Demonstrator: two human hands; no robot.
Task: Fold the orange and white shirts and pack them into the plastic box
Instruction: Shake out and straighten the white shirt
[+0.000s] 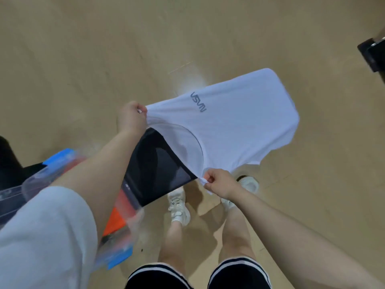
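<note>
Left hand [131, 117]: pinching one shoulder of white shirt [229, 126], fingers curled tight.
Right hand [219, 185]: pinching the other shoulder.
White shirt: soft smooth knit, stretched flat in the air above the wooden floor [83, 59], grey lettering on chest.
Plastic box [125, 215]: clear, rounded walls, blue clips, on black table [158, 163], bright orange shirt [117, 221] inside.

The shirt [229, 130] hangs in the air between the two hands, above the floor [83, 59]. The left hand [131, 117] pinches its far shoulder corner, the right hand [218, 182] its near one. The box [133, 224] sits at the left under the left arm, with another shirt [118, 220] in it. The feet [179, 207] stand below the right hand.
</note>
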